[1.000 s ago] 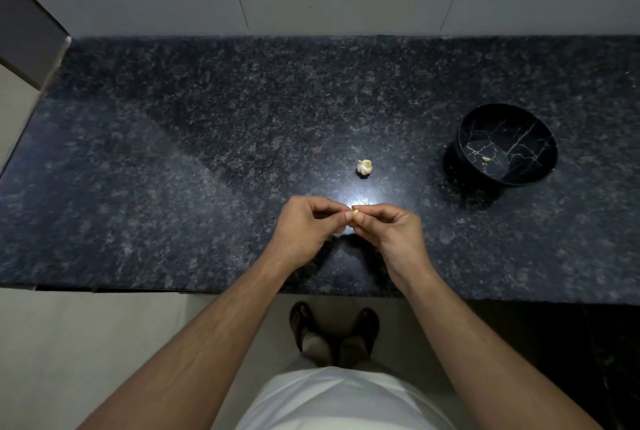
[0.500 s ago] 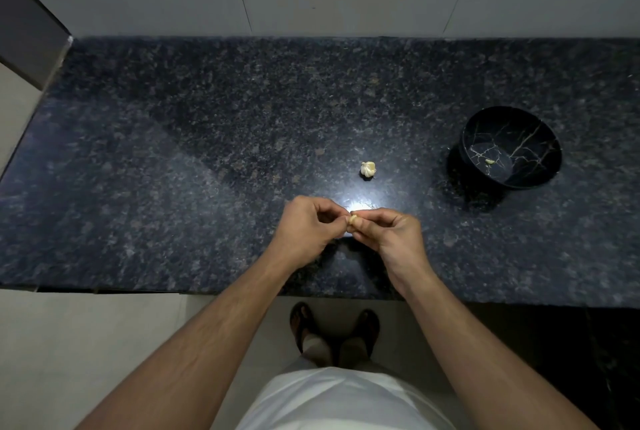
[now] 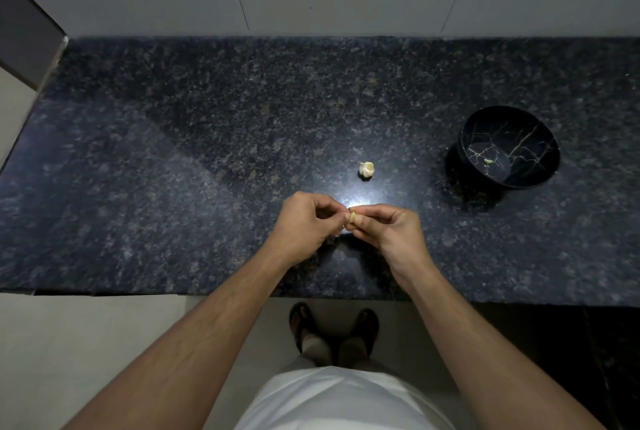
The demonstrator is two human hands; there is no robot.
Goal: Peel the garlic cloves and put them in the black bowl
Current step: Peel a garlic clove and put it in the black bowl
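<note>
Left hand [image 3: 306, 223]: fingers curled, fingertips pinching the near-left side of the garlic clove [image 3: 353, 217]; held above the front part of the countertop [image 3: 173, 187].
Right hand [image 3: 391, 230]: fingers curled, thumb and forefinger pinching the same clove from the right; both hands meet at it.
Clove in hand: small, pale, mostly hidden by fingertips; how much skin remains cannot be told.
Handling, clove: judged light and firm, with thin, dry, brittle skin; peeled flesh is likely smooth and slightly sticky, so it may slip from a loose pinch.
Hold point: grip the clove body across its width with one hand; lift the skin at a tip end with the other hand's nail.
Garlic bulb remainder [image 3: 366, 170]: resting on the countertop just beyond the hands; loose, papery, judged easy to crumble.
Black bowl [image 3: 509, 147]: farther right, well apart from the hands; one peeled clove [image 3: 488, 161] lies inside.
Transfer: judged a short carry to the right; drop, do not throw.
</note>
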